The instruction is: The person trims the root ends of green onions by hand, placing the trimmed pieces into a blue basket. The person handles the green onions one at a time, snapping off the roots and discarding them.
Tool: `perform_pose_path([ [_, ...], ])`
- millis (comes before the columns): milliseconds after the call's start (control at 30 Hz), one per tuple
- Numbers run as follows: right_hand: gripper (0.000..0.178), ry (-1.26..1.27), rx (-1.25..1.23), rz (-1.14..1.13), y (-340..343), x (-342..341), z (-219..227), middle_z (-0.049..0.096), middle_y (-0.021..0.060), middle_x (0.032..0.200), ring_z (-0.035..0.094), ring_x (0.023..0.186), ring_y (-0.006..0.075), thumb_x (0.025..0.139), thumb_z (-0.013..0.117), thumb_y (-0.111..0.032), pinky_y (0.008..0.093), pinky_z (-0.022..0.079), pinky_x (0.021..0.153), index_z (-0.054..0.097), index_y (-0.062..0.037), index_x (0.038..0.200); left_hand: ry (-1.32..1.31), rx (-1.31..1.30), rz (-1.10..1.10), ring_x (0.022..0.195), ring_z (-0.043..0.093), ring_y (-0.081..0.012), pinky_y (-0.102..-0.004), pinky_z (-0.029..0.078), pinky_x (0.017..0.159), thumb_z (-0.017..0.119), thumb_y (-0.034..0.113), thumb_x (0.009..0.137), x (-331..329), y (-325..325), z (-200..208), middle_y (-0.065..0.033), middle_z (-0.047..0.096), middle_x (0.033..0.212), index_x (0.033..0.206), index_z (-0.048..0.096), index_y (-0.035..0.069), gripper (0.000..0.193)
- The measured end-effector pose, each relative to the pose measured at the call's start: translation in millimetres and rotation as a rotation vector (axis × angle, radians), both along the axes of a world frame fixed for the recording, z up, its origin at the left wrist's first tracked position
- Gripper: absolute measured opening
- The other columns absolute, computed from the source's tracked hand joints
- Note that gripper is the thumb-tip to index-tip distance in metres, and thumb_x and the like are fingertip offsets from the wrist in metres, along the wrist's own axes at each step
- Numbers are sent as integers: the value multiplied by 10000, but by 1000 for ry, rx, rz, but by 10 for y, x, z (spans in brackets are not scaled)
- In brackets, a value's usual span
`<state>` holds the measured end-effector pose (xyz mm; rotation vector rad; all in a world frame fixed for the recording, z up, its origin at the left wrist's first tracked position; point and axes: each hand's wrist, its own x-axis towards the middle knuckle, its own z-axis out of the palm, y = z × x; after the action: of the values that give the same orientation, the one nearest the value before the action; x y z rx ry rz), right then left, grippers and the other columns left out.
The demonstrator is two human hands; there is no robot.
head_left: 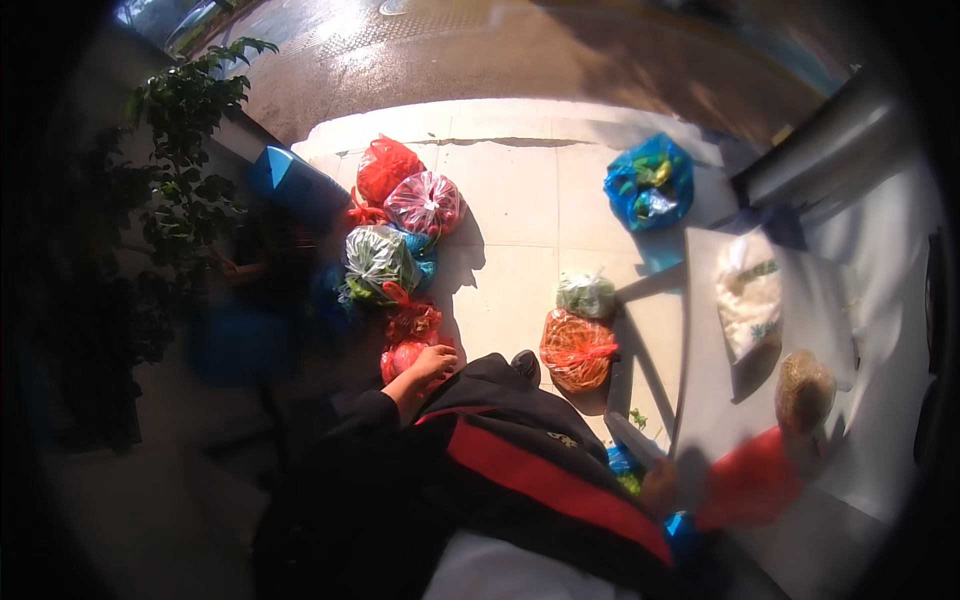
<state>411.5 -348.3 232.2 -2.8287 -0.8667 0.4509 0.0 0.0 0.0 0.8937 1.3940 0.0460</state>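
— What do we see?

— A sunlit tiled floor (505, 260), a grey tabletop (702, 370) at right. We count about six bags in the left row (382, 255), at least three bags at right (577, 355); three packs by the tabletop: white (750, 295), red (755, 480), brown (805, 390).

— And our hands?

— The near red bag (398, 362), roundish, without clear long axis, lies just left of our left hand (432, 367), the nearer one. Its fingers curl at the edge; we cannot tell whether they grip. Our right hand (658, 488) blurs; its fingers stay unreadable.

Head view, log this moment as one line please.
Left hand: at red bag; right hand: near table, grip unclear; floor: orange bag; table: white bag
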Motion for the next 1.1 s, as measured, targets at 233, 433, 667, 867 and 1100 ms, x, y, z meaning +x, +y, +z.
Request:
perform_pose_path([
  [233, 910, -363, -282, 92, 857, 701, -1242, 238, 266, 1458, 209, 1362, 420, 716, 768, -370, 542, 246, 1054, 289, -22, 1407, 242, 132, -466, 777, 674, -213, -335, 534, 707, 641, 348, 801, 45, 140, -565, -105, 695, 834, 915, 717, 33, 344],
  [433, 899, -508, -12, 40, 836, 762, -1655, 263, 257, 1445, 252, 1342, 424, 626, 794, -256, 576, 265, 1022, 335, -47, 1371, 348, 293, -705, 855, 671, -254, -384, 518, 811, 632, 338, 797, 41, 480, -905, -161, 694, 933, 939, 721, 43, 339],
  [667, 903, -498, 80, -7, 819, 991, -1665, 273, 297, 1420, 239, 1337, 470, 576, 740, -245, 650, 205, 1038, 319, -59, 1353, 246, 200, -685, 861, 664, -266, -364, 510, 824, 641, 306, 799, 1170, 919, -478, -169, 691, 947, 957, 712, 22, 333],
  [867, 925, -419, 63, -20, 888, 911, -1610, 218, 304, 1454, 177, 1365, 481, 582, 733, -257, 677, 178, 1035, 293, -39, 1366, 263, 225, -700, 860, 660, -273, -349, 506, 823, 648, 284, 797, 1448, 1128, -79, -172, 690, 949, 963, 706, 7, 328],
  [1100, 896, -455, 3, 6, 878, 840, -1541, 219, 279, 1472, 188, 1372, 460, 616, 712, -269, 632, 199, 1048, 319, -13, 1380, 310, 223, -889, 779, 669, -263, -359, 535, 726, 624, 256, 784, 1321, 778, -264, -128, 699, 867, 947, 717, 63, 270],
])
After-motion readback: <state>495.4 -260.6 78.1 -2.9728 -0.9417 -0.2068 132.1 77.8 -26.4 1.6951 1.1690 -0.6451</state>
